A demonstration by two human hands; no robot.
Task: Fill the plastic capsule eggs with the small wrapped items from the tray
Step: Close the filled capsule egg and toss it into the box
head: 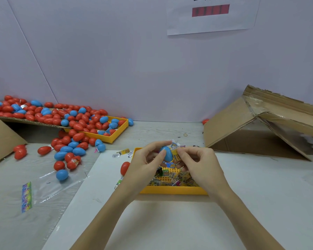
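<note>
My left hand grips a blue capsule egg between thumb and fingers, above the yellow tray. My right hand pinches a small yellow wrapped item right against the egg's side. The tray holds several small wrapped items, partly hidden under both hands. Whether the egg is open I cannot tell. A red egg lies just left of the tray.
A heap of red and blue eggs spreads over cardboard and a second yellow tray at the left. A flattened cardboard box stands at the right. Loose wrapped items, a clear plastic bag and white paper lie nearby.
</note>
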